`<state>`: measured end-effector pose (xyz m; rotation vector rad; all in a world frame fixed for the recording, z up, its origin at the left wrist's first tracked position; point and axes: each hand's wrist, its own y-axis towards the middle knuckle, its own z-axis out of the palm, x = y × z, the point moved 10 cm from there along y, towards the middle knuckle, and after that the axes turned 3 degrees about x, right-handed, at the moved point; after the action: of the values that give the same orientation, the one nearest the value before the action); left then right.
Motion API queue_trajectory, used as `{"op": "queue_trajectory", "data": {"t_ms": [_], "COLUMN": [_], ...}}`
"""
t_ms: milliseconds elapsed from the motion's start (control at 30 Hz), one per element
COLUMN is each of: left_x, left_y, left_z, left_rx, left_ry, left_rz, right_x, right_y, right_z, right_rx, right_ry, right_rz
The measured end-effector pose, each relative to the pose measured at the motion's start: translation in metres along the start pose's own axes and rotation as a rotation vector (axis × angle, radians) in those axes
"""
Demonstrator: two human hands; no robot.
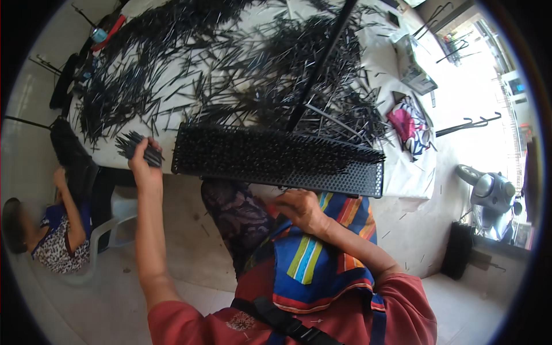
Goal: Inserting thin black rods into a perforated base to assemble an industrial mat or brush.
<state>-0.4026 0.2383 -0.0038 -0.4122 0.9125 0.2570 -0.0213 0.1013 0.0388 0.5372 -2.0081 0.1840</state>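
Black sticks [129, 145] fill the left fingers [140, 152]; whether right fingers [290, 199] hold anything is unclear.

Black sticks [130, 146], black tray [339, 182], white tablecloth [407, 177], striped blue apron [328, 267], red shirt [198, 326]

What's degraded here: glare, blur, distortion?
Head view: bright opening at right blown out, detail lost; head view: glints on the loose black sticks; head view: corners black, fisheye bending toward the rim; head view: co-worker's head at left blurred.
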Motion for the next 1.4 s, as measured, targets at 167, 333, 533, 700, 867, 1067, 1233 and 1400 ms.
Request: {"op": "queue_trajectory", "data": {"t_ms": [167, 333, 533, 700, 867, 1067, 1233, 1400], "left_x": [0.093, 0.187, 0.218, 0.223, 0.238, 0.307, 0.303, 0.296], "left_y": [-0.149, -0.285, -0.373, -0.382, -0.348, -0.319, -0.323, -0.322], "left_z": [0.111, 0.177, 0.191, 0.201, 0.189, 0.134, 0.164, 0.173], "left_rx": [0.263, 0.59, 0.991, 1.275, 1.004, 0.393, 0.548, 0.474], "left_ry": [-0.02, -0.05, -0.163, 0.299, 0.61, 0.523, 0.403, 0.222], "left_rz": [-0.311, -0.591, -0.872, -0.708, -0.462, -0.827, -0.82, -0.901], "right_x": [-0.011, -0.004, 0.004, -0.005, -0.042, -0.107, -0.119, -0.128], "right_y": [0.023, 0.02, -0.051, -0.092, -0.113, -0.148, -0.133, -0.12], "right_z": [-0.027, -0.061, -0.046, -0.052, -0.098, -0.096, -0.072, -0.066], "right_rx": [-0.056, -0.079, 0.215, 0.101, -0.445, -0.42, -0.349, -0.329], "right_ry": [0.197, 0.475, 0.542, 0.701, 0.785, 0.28, 0.616, 0.756], "right_rz": [0.189, 0.097, 0.059, 0.036, 0.217, 0.501, 0.586, 0.667]}}
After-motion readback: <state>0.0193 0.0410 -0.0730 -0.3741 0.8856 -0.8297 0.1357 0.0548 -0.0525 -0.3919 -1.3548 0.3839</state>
